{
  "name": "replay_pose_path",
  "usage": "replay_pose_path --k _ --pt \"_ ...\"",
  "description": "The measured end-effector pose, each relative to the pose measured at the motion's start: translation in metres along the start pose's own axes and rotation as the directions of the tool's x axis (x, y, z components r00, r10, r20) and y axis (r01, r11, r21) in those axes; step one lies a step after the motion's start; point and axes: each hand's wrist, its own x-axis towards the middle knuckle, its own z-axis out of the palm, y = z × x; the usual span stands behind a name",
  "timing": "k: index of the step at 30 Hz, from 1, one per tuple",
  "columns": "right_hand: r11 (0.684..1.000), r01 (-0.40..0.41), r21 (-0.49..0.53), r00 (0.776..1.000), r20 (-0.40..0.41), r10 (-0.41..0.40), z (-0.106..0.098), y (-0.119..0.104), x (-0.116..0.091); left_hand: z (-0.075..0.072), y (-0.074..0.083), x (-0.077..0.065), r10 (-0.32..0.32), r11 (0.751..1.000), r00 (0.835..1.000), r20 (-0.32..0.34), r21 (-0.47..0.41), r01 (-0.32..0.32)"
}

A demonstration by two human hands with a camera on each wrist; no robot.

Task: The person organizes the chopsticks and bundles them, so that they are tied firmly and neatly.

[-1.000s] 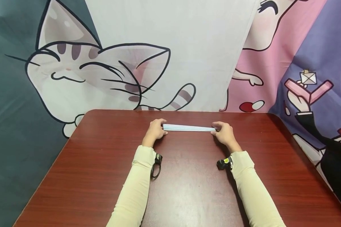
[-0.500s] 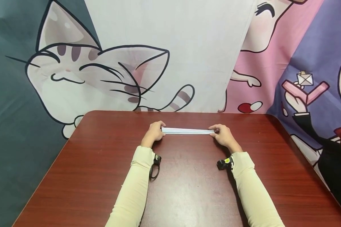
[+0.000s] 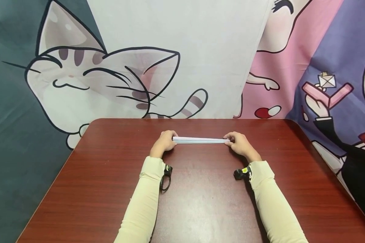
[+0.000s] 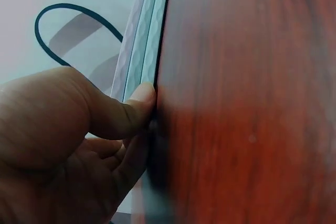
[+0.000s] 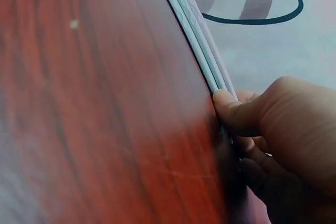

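Note:
A flat layered pad (image 3: pixel 200 140), seen edge-on, spans between my two hands near the table's far edge. Its thin layers are pale blue-green and lilac with a dimpled edge, clearest where the pad (image 4: pixel 140 45) fills the upper part of the left wrist view. My left hand (image 3: pixel 165 141) pinches the pad's left end, thumb on the near side. At the right end, my right hand (image 3: pixel 238 143) pinches the pad (image 5: pixel 197 32) between thumb and fingers. Some fingertips of both hands are hidden behind it. Whether the layers are joined or only stacked I cannot tell.
The brown wooden table (image 3: pixel 194 202) stretches from my forearms to a rounded far edge. Right behind it hangs a cloth (image 3: pixel 176 67) printed with a cartoon cat. Each wrist bears a small black camera, and a dark loop (image 3: pixel 165 185) dangles from the left one.
Since a second ago, both hands have brought the pad slightly down in the view, toward me. Over the last half second the hands and pad stay nearly still; the grip is the same.

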Motion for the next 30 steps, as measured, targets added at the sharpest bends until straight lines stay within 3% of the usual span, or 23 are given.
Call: replay_pose_path --k 7,18,26,30 --pt "1.000 0.021 -0.023 0.999 0.036 -0.020 -0.002 0.001 0.001 -0.002 0.004 0.003 0.025 0.997 0.997 0.066 0.066 -0.029" --pt "0.999 0.028 -0.027 0.999 0.042 -0.027 -0.002 0.000 -0.002 -0.008 0.001 -0.004 0.093 0.988 0.986 0.137 0.106 -0.108" --pt "0.990 0.112 -0.091 0.993 0.039 -0.109 0.000 -0.002 -0.002 -0.006 0.000 -0.006 0.118 0.984 0.987 0.105 0.117 -0.130" --pt "0.984 0.121 -0.134 0.991 0.066 -0.113 0.002 -0.002 -0.003 -0.005 0.002 -0.009 0.111 0.986 0.989 0.102 0.116 -0.122"
